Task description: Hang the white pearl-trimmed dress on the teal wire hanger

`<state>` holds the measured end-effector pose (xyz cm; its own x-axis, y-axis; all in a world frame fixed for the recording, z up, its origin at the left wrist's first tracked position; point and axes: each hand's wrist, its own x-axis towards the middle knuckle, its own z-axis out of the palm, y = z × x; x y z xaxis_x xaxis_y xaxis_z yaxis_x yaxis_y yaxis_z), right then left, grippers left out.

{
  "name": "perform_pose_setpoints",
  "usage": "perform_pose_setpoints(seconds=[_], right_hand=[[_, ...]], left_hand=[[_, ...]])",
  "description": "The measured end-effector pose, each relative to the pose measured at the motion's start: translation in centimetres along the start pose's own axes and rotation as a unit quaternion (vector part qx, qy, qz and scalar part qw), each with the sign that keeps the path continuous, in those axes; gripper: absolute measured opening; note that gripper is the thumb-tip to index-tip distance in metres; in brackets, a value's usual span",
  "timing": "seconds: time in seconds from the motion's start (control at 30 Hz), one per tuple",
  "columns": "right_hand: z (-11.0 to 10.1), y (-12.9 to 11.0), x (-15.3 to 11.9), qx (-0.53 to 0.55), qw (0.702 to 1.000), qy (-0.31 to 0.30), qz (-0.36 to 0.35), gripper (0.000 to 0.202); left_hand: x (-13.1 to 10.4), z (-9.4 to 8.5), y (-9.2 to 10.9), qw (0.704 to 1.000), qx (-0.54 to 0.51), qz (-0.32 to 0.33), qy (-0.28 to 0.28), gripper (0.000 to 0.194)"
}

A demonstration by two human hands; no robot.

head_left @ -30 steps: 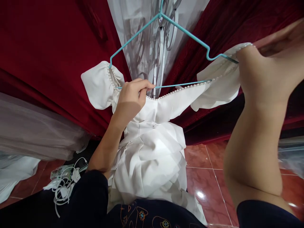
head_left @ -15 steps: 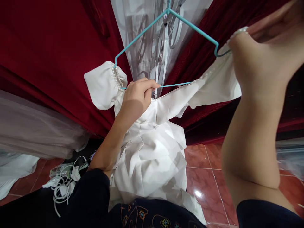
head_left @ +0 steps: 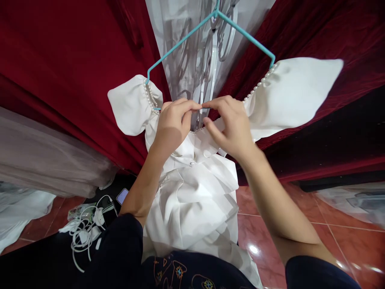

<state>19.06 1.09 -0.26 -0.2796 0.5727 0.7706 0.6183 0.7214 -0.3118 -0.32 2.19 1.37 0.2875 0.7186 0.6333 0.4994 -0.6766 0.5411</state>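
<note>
A white dress [head_left: 186,208] with puff sleeves and a pearl-beaded neckline hangs on a light-blue hanger [head_left: 246,35]. Closed over the hanger's lower bar at the neckline is my left hand [head_left: 174,122], thumb and fingers together. My right hand [head_left: 233,126] is at the same bar, its index fingertip meeting my left fingertips and its thumb held apart below. The left puff sleeve [head_left: 129,106] rests at one hanger end; the right sleeve [head_left: 296,94] spreads outward at the other. Part of the bar and neckline is hidden behind my hands.
Dark red curtains [head_left: 72,60] flank a white metal frame with sheer cloth [head_left: 180,44]. At lower left, tangled white cables [head_left: 82,241] and a phone [head_left: 122,196] lie on a black surface. Sheer fabric [head_left: 45,152] hangs at left, above red floor tiles [head_left: 261,228].
My right hand has left the right shoulder and sleeve and come inward to the hanger bar beside my left hand. The right sleeve now sits spread at the hanger end.
</note>
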Motion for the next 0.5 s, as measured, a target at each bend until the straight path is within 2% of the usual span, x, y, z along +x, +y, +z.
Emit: perform_pose_setpoints(seconds=[0.07,0.1,0.17,0.23,0.27,0.33,0.43,0.5], right_hand=[[1.8,0.7,-0.7,-0.016,0.997,0.07,-0.012,0.024],[2.4,0.9,-1.0,-0.011,0.994,0.105,-0.017,0.023],[3.0,1.0,-1.3,0.01,0.988,0.154,-0.022,0.021],[3.2,0.7,-1.3,0.02,0.983,0.18,-0.011,0.021],[3.2,0.4,-1.3,0.018,0.982,0.188,-0.005,0.022],[3.3,-0.1,-1.2,0.005,0.982,0.19,0.003,0.023],[3.4,-0.3,-1.2,-0.013,0.985,0.175,0.007,0.024],[3.2,-0.1,-1.3,-0.02,0.987,0.161,0.017,0.025]], left_hand=[[-0.6,0.2,0.1,0.999,0.002,0.031,0.019,0.032],[-1.0,0.3,0.2,0.997,0.005,0.051,0.049,0.03],[-1.6,-0.1,0.1,0.983,0.044,0.084,0.156,0.026],[-1.8,-1.2,-0.3,0.948,0.128,0.085,0.278,0.022],[-1.7,-1.9,-0.7,0.932,0.166,0.079,0.312,0.024],[-1.2,-3.6,-2.0,0.926,0.197,0.073,0.315,0.032],[-0.1,-6.3,-4.5,0.956,0.151,0.079,0.241,0.023],[0.5,-8.0,-6.1,0.958,0.146,0.056,0.241,0.024]])
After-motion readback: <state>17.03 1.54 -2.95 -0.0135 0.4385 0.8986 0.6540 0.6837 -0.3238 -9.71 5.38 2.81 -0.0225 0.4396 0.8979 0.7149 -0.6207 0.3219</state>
